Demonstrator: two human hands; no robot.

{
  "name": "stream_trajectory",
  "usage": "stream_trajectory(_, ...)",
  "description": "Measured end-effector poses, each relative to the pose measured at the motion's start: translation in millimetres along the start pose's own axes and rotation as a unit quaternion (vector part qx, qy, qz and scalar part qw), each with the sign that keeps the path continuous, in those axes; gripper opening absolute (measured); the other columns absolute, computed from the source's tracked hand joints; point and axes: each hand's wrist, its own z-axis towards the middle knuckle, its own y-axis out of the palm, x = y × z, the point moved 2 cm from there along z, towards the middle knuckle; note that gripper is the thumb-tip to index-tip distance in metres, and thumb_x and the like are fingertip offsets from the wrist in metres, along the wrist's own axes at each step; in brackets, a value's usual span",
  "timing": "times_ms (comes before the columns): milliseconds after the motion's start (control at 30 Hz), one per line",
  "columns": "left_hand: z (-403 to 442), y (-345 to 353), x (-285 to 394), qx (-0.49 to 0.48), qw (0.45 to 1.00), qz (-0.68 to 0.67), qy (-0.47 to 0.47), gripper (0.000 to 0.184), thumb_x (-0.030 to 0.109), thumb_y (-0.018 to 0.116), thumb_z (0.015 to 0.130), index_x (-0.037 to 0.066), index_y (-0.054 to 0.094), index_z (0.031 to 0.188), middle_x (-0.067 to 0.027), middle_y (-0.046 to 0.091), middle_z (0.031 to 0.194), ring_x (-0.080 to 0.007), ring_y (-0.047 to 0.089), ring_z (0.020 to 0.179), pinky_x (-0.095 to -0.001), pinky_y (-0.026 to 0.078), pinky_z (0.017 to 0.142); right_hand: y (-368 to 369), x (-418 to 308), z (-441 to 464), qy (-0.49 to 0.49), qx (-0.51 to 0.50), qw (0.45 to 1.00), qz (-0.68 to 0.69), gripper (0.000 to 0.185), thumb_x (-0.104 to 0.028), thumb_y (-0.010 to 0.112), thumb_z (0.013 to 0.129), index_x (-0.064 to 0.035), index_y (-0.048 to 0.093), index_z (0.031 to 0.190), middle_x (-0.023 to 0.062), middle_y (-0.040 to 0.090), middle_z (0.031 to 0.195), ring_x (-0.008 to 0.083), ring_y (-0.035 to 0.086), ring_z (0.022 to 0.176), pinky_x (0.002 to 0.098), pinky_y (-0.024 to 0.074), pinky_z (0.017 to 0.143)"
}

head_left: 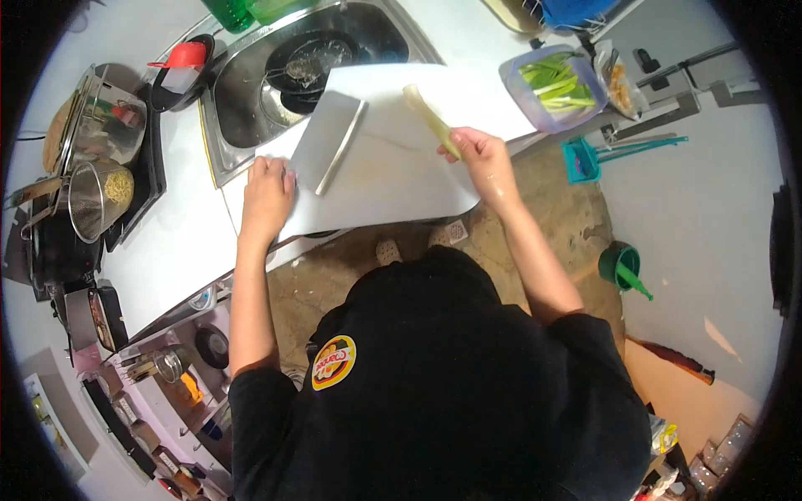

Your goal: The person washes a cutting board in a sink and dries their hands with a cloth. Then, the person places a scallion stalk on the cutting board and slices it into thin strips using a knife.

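Over the right part of the cutting board [401, 194], my right hand [484, 163] grips a pale stalk [432, 119], fingers closed; my left hand [269, 188], at its left edge, I can't read. Seemingly positioning; next needs steadiness.

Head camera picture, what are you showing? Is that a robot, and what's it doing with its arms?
There's no robot! These are a person's bare arms and hands. The camera is on their head, looking forward and down, so their black shirt shows too. The right hand holds a long, pale green stalk over a white board. The left hand is beside what looks like a wide knife; I can't tell whether it's held. Green vegetables sit in a tub on the right. Beyond the board is a sink.
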Motion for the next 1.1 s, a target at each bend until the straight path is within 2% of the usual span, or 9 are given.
stream_trajectory(100, -4.0, -6.4, 34.3, 0.141, 0.984, 0.064, -0.089, 0.046, 0.015, 0.064, 0.087, 0.011, 0.053, 0.131, -0.0155, 0.051, 0.115, -0.0370, 0.048, 0.108, -0.0476, 0.042, 0.093, 14.1, -9.5, -4.5, -0.018, 0.020, 0.999, 0.027, 0.022, -0.013, 0.053, 0.099, 0.0021, 0.069, 0.103, 0.0065, 0.071, 0.081, 0.0105, 0.064, 0.073, 0.0256, 0.0512, 0.069)
stream_trajectory(167, 1.5, -9.1, 71.6, 0.220, 0.970, -0.099, -0.023, 0.044, 0.014, 0.066, 0.089, 0.011, 0.053, 0.131, -0.0119, 0.058, 0.108, -0.0254, 0.056, 0.100, -0.0386, 0.047, 0.085, 25.3, -18.1, -8.4, -0.054, 0.071, 0.996, -0.005, 0.019, -0.012, 0.054, 0.098, 0.0021, 0.067, 0.101, 0.0102, 0.071, 0.081, 0.0146, 0.068, 0.071, 0.0278, 0.0520, 0.065)
stream_trajectory(233, 7.5, -14.8, 125.8, 0.123, 0.916, -0.378, -0.045, 0.040, 0.013, 0.068, 0.091, 0.006, 0.054, 0.127, -0.0070, 0.063, 0.100, -0.0150, 0.061, 0.089, -0.0291, 0.050, 0.076, 35.2, -15.8, -10.8, -0.084, 0.067, 0.994, -0.014, 0.018, -0.012, 0.055, 0.097, 0.0016, 0.066, 0.099, 0.0121, 0.071, 0.080, 0.0172, 0.069, 0.071, 0.0292, 0.0522, 0.064)
stream_trajectory(267, 10.7, -12.8, 143.9, 0.127, 0.917, -0.375, -0.045, 0.040, 0.013, 0.068, 0.091, 0.006, 0.054, 0.127, -0.0070, 0.063, 0.100, -0.0150, 0.061, 0.089, -0.0291, 0.050, 0.076, 39.3, -16.5, -11.4, -0.114, 0.062, 0.991, -0.027, 0.016, -0.012, 0.056, 0.097, 0.0011, 0.066, 0.098, 0.0140, 0.070, 0.080, 0.0198, 0.070, 0.070, 0.0305, 0.0524, 0.062)
stream_trajectory(333, 19.1, -9.3, 165.9, 0.101, 0.808, -0.579, -0.049, 0.036, 0.011, 0.068, 0.091, 0.001, 0.054, 0.123, -0.0039, 0.066, 0.094, -0.0090, 0.062, 0.081, -0.0232, 0.051, 0.070, 41.6, -18.5, -14.0, -0.147, 0.063, 0.987, -0.016, 0.015, -0.011, 0.056, 0.096, 0.0001, 0.065, 0.096, 0.0150, 0.070, 0.079, 0.0239, 0.069, 0.066, 0.0319, 0.0520, 0.060)
stream_trajectory(600, 18.5, 16.1, 178.9, 0.055, 0.821, -0.567, -0.039, 0.020, 0.006, 0.066, 0.092, 0.000, 0.064, 0.110, -0.0009, 0.067, 0.082, -0.0043, 0.060, 0.073, -0.0212, 0.050, 0.066, 13.9, -20.9, 5.5, -0.242, 0.047, 0.968, -0.045, 0.016, -0.008, 0.067, 0.084, -0.0038, 0.068, 0.100, 0.0107, 0.067, 0.081, 0.0219, 0.065, 0.068, 0.0301, 0.0516, 0.060)
stream_trajectory(800, 15.2, 22.1, 193.5, -0.044, 0.891, -0.452, 0.005, 0.039, 0.001, 0.056, 0.094, 0.007, 0.057, 0.132, -0.0023, 0.067, 0.084, -0.0061, 0.056, 0.072, -0.0250, 0.050, 0.068, -6.5, -23.8, 22.0, -0.241, 0.047, 0.969, -0.038, 0.028, -0.007, 0.070, 0.081, -0.0037, 0.069, 0.108, 0.0060, 0.066, 0.076, 0.0122, 0.058, 0.061, 0.0272, 0.0484, 0.061)
stream_trajectory(900, 13.2, 23.8, 200.1, -0.113, 0.859, -0.499, 0.007, 0.040, 0.001, 0.052, 0.096, 0.002, 0.051, 0.137, -0.0039, 0.066, 0.098, -0.0088, 0.060, 0.086, -0.0259, 0.051, 0.078, -17.6, -27.3, 33.6, -0.075, -0.008, 0.997, -0.009, 0.027, -0.011, 0.070, 0.083, -0.0032, 0.069, 0.108, 0.0053, 0.066, 0.075, 0.0101, 0.060, 0.065, 0.0268, 0.0486, 0.062)
stream_trajectory(1100, 28.4, 45.2, 187.7, -0.097, 0.760, -0.630, -0.129, 0.047, 0.002, 0.043, 0.098, 0.000, 0.036, 0.145, -0.0106, 0.065, 0.105, -0.0164, 0.063, 0.095, -0.0293, 0.053, 0.082, -7.0, -2.0, 39.0, -0.082, 0.069, 0.994, 0.007, 0.021, -0.013, 0.067, 0.085, -0.0011, 0.069, 0.102, 0.0051, 0.065, 0.070, 0.0076, 0.062, 0.067, 0.0251, 0.0490, 0.060)
